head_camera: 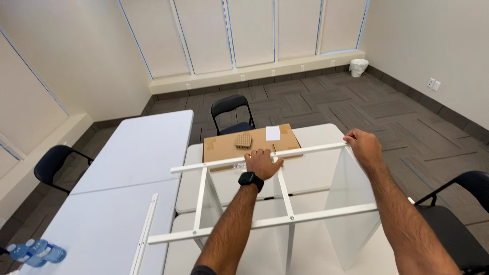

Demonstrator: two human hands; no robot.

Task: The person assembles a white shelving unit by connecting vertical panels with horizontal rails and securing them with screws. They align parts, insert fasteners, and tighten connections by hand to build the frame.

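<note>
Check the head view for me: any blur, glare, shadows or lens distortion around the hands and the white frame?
Head view: sharp, evenly lit, no glare; left hand and right hand crisp on the white frame; only soft shadows on the table; wide-angle lens bows wall edges and stretches forearms.

shelf frame stood on table | cardboard sheet laid behind frame | chair placed behind cardboard | second table set left | rail and bottles laid on it
</note>
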